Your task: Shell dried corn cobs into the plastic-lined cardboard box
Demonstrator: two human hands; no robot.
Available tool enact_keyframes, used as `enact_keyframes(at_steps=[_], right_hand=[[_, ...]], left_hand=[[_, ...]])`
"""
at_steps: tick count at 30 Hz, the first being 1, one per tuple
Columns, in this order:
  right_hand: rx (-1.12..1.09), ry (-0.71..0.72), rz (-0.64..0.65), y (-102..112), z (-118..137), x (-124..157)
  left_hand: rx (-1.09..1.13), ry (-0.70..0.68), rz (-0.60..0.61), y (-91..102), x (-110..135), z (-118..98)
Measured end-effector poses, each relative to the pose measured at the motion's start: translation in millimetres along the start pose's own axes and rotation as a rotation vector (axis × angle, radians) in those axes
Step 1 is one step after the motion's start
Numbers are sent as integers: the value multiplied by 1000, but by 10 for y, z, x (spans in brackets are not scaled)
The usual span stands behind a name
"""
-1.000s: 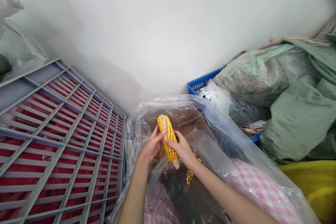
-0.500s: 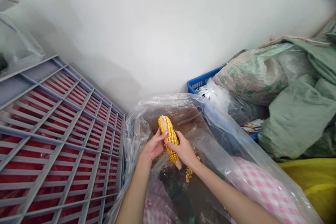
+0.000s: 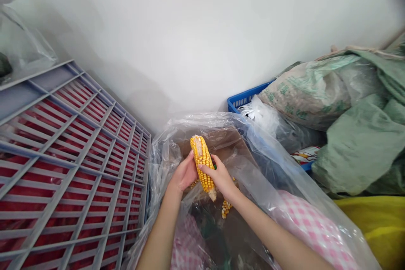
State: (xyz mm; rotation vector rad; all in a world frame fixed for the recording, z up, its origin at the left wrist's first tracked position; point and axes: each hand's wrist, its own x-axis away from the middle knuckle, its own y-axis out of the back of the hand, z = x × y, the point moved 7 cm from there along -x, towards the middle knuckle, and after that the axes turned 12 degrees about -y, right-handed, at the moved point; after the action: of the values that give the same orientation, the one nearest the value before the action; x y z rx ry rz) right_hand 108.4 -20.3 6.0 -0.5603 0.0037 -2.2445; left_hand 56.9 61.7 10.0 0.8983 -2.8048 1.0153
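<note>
A yellow corn cob [image 3: 202, 164] stands tilted in the air at the middle of the view, its pale stem end pointing to about five o'clock and a bare patch near its top end. Two hands hold it from either side. The fingers [image 3: 190, 161] of the left hand [image 3: 185, 173] curl up around the cob from the nine o'clock side, while the right hand [image 3: 219, 178] closes over it from three o'clock. Both sets of fingers are narrow on the cob and holding it, though their tips are partly hidden.

The cob hangs over a clear plastic liner [image 3: 166, 164] that lines a cardboard box [image 3: 218, 137]. This placing seems to keep anything that falls from the cob inside the liner, and a clump of loose kernels [image 3: 225, 209] lies there at about five o'clock from the hands.

A grey lattice rack [image 3: 68, 168] over red stands at nine o'clock, pressing the work into a corner of the white wall [image 3: 190, 42]. A blue basket [image 3: 243, 101] sits at about one o'clock, green woven sacks [image 3: 357, 147] are heaped at three o'clock, and a yellow cloth [image 3: 370, 232] lies at four.
</note>
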Motion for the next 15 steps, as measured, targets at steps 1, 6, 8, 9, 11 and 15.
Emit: enact_keyframes(at_steps=[1, 6, 8, 9, 11, 15], right_hand=[[-31, -4, 10, -9, 11, -6], [-38, 4, 17, -23, 37, -21], [-20, 7, 18, -20, 41, -18], [-9, 8, 14, -15, 45, -14], [9, 8, 9, -6, 53, -4], [10, -1, 2, -4, 46, 12]], left_hand=[[-2, -12, 22, -16, 6, -33], [-122, -61, 11, -40, 34, -115], [-156, -71, -19, -46, 38, -116], [-165, -76, -31, -51, 39, -116], [-176, -82, -50, -62, 44, -115], [-191, -83, -68, -59, 58, -104]])
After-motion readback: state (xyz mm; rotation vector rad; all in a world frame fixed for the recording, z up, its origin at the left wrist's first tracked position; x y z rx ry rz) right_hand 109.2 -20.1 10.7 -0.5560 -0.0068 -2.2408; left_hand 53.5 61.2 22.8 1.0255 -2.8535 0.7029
